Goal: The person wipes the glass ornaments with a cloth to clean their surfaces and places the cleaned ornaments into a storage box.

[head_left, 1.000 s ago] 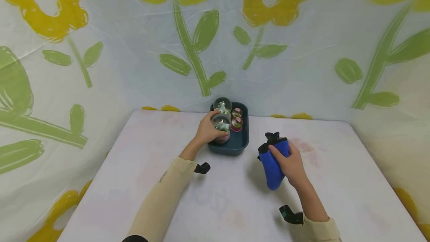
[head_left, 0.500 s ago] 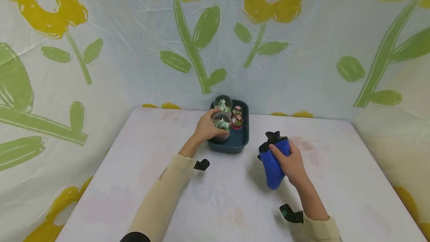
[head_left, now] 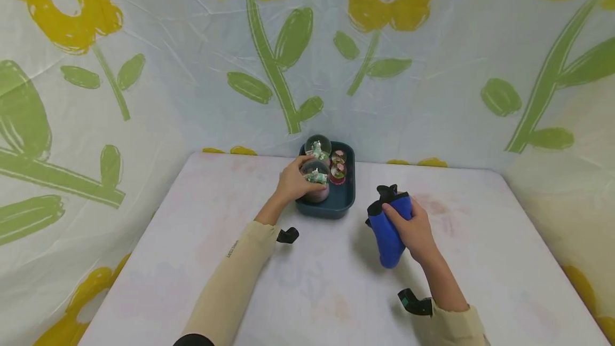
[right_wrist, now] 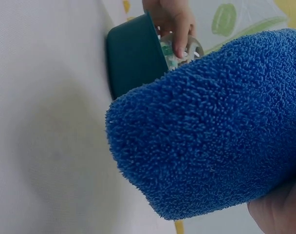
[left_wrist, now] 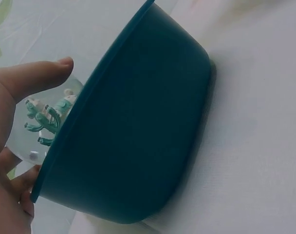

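My left hand [head_left: 292,181] reaches over the left side of a dark teal tub [head_left: 321,211] and grips a snow globe [head_left: 315,173] with a mint-green figure inside. In the left wrist view, thumb and fingers are spread around the globe [left_wrist: 43,119], whose lower part is hidden behind the tub's wall. A second snow globe [head_left: 318,148] stands behind it, next to small pink-and-gold trinkets [head_left: 338,168]. To the right of the tub, my right hand [head_left: 417,233] holds a blue looped-pile cleaning mitt [head_left: 390,236] with black trim above the table, its soft end hanging down.
The tub stands near the back edge of a pale table [head_left: 307,287]. A flower-printed sheet [head_left: 423,122] hangs behind and along both sides. Black camera mounts [head_left: 415,303] stick out from both wrists.
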The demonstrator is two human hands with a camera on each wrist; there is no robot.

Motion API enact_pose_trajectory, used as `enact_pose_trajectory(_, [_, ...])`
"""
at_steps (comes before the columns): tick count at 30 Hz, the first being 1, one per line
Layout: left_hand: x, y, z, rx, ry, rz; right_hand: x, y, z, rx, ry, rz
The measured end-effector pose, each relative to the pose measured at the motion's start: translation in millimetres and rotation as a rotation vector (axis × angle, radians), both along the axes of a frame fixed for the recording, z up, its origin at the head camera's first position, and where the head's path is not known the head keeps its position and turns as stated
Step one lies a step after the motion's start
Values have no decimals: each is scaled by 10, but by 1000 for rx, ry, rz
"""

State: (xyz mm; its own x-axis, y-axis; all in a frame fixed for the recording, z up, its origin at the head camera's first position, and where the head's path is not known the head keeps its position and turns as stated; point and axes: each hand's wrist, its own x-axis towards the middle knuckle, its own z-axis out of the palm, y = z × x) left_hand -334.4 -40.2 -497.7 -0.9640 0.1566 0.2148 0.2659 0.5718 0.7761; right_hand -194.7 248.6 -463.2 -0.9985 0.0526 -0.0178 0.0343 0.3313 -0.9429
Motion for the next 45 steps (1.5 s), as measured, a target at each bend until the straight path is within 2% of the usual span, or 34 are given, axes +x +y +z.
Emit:
enact_pose_trajectory(9, [3, -37, -7, -12, -1, -10, -53, -1, 69, 27, 29, 18])
enact_pose_trajectory(17, [1, -83, -63, -12, 10, -13, -310, 113, 260, 180, 119, 67])
enact_pose_trajectory(20, [9, -110, -91, 39, 38, -20, -396, 205, 303, 237, 134, 102])
enact_pose_trajectory(25, [79, -197, -133, 139, 93, -55, -497, 441, 322, 309, 96, 123])
enact_pose_trajectory(28, [145, -264, -156, 140, 73, -54, -569, 579, 318, 370, 92, 116])
enact_pose_trajectory(30, [191, -307, -165, 128, 51, -38, -636, 642, 311, 425, 120, 114])
enact_pose_trajectory(34, [249, -361, -156, 107, 49, -29, -835, 698, 260, 554, 224, 131])
enact_pose_trajectory(36, [264, -369, -147, 101, 59, -39, -950, 701, 195, 609, 250, 158])
enact_pose_trajectory(40, [281, -363, -166, 103, 60, -49, -1118, 660, -4, 687, 227, 215])
enact_pose_trajectory(45, [323, -317, -219, 118, 46, -70, -1177, 593, -229, 732, 189, 232])
